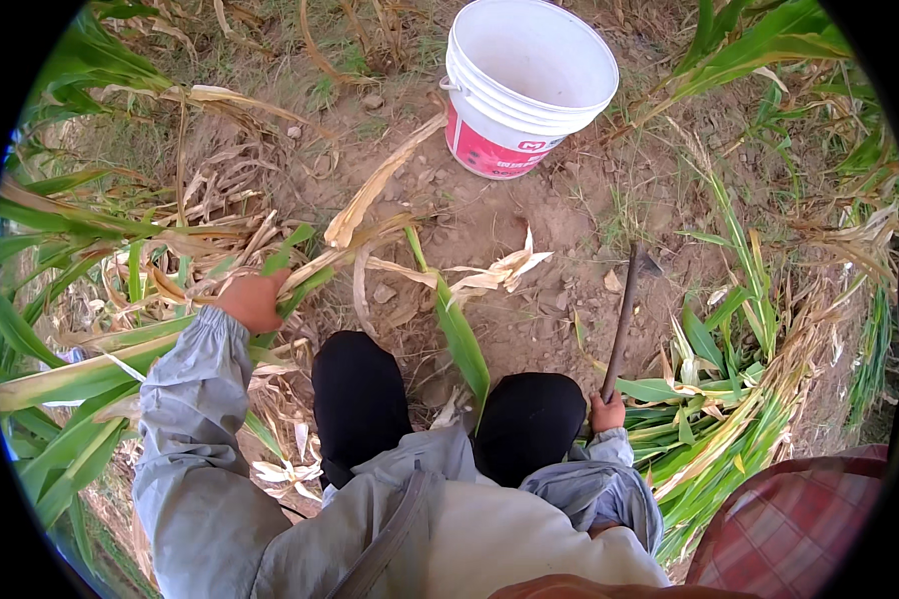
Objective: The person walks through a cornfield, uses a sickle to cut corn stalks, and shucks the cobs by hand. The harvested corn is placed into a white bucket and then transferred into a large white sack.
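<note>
My left hand is closed around corn stalks with green and dry leaves, left of my knees. The bundle stretches across the hand, its wide green leaves trailing to the far left. Beside my right knee, my right hand grips the lower end of a long-handled sickle or small hoe. Its dark handle points away from me, and the small metal blade is at the far end near the soil; its exact shape is hard to tell.
A white plastic bucket with a red printed label stands ahead on bare soil. Cut green corn stalks lie in a heap on the right. Standing corn crowds the left. Red plaid cloth fills the lower right. A green leaf lies between my knees.
</note>
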Motion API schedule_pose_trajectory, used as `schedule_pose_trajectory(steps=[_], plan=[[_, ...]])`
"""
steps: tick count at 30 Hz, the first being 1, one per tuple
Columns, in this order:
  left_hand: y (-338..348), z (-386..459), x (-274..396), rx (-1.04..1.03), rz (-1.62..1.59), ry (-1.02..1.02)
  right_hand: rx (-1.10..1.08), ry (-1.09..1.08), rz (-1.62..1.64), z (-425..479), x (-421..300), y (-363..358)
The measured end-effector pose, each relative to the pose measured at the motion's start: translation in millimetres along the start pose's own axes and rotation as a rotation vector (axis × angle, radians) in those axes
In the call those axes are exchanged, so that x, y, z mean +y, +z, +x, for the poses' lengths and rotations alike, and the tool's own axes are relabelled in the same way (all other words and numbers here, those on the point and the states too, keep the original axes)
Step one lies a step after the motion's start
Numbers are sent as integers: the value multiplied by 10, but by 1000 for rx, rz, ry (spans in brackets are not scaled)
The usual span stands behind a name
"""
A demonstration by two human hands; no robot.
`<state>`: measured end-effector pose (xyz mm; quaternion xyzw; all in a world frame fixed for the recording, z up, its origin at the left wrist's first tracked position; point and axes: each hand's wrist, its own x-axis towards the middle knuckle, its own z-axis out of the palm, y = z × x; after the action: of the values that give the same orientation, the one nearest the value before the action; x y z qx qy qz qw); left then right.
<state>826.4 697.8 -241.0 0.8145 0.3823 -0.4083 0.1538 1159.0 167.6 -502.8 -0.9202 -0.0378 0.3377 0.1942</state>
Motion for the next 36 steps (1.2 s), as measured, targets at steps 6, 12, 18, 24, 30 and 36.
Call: schedule_pose_trajectory(steps=[6,12,18,24,30,36], plan=[[210,-59,103,36,-228,-88,-560,-110,388,-1486,-1662,-1105],[519,-147,366,153,-336,-160,-899,-418,459,-1800,-4218,-1236],[618,-179,546,263,-315,-189,-333,-958,175,-1219,-5452,-76],[1223,-266,488,179,-422,-216,-320,-678,-641,-683,-3142,915],[1994,-283,638,33,-557,-279,-949,-339,-152,-1597,-4143,646],[2078,-291,627,-51,-639,-330,-698,-757,161,-1899,-5642,623]])
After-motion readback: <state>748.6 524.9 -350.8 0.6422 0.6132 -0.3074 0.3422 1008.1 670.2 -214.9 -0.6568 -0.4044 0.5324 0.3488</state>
